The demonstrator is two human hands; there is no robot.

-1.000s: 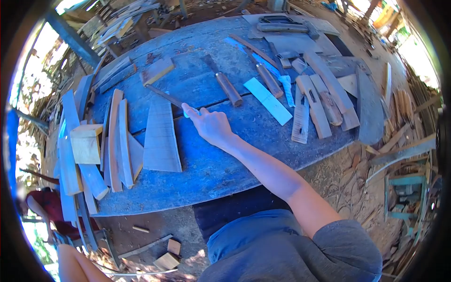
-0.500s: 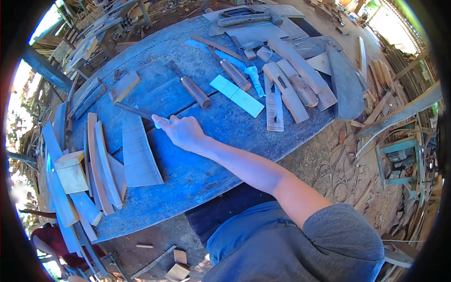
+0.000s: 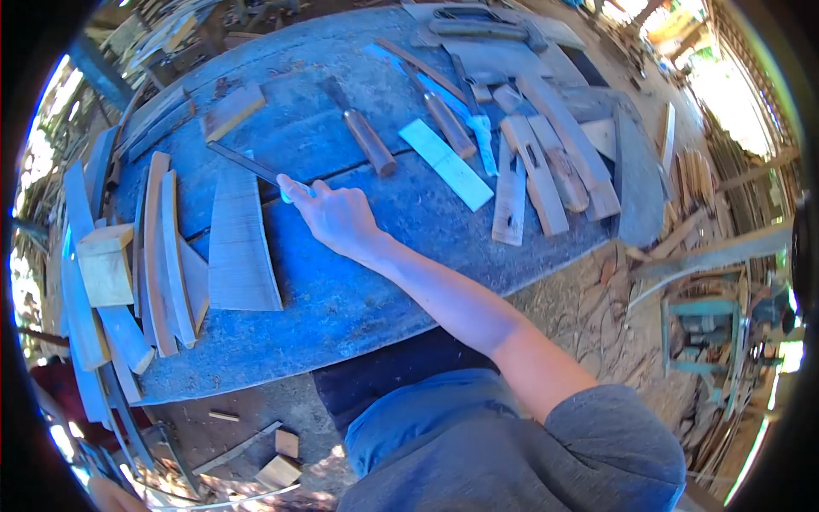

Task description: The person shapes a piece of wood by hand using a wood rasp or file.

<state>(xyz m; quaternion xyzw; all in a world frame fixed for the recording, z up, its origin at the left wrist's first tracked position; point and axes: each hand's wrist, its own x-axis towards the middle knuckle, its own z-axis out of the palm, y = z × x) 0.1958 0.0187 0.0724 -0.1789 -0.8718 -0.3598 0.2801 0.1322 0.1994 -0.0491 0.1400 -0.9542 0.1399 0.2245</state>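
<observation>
My right hand (image 3: 341, 220) is closed around the pale end of a long, thin dark tool (image 3: 243, 160) that looks like a file. Its far end points left, close to a small wood block (image 3: 236, 113). Just below the tool lies a tapered, flat wooden board (image 3: 241, 243). Beyond my hand, a wooden-handled chisel (image 3: 368, 143) rests on the blue worktable (image 3: 358, 311). To the right are a second wooden-handled tool (image 3: 450, 126) and a pale flat strip (image 3: 445, 164). My left hand is out of view.
Curved wooden pieces (image 3: 159, 247) and a squared block (image 3: 107, 264) crowd the table's left side. Slotted wooden plane bodies (image 3: 535, 175) and a handsaw (image 3: 478, 61) lie at the right and back. Offcuts (image 3: 280, 469) litter the floor; dark red cloth (image 3: 64, 392) shows lower left.
The camera view has turned, shifting the table's right side rightward and its left side up and left. My right hand keeps its hold on the thin tool, nearly unchanged relative to the table.
</observation>
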